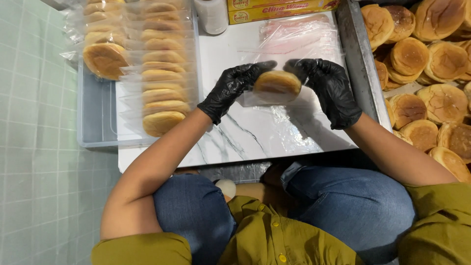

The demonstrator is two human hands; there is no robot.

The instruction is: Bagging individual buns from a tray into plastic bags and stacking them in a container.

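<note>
A round golden bun [277, 83] in a clear plastic bag [255, 99] is held above the white marble board [245, 132], between both black-gloved hands. My left hand [231, 88] grips the bun's left side, fingers curled over its top edge. My right hand [328, 86] grips its right side. Part of the bag hangs loose beneath the bun.
Rows of bagged buns [159, 73] lie in a grey tray [93, 122] at the left. Several unwrapped buns [431, 64] fill a metal tray [360, 59] at the right. A stack of clear bags [294, 34], a yellow box [279, 10] and a white roll [212, 14] sit at the back.
</note>
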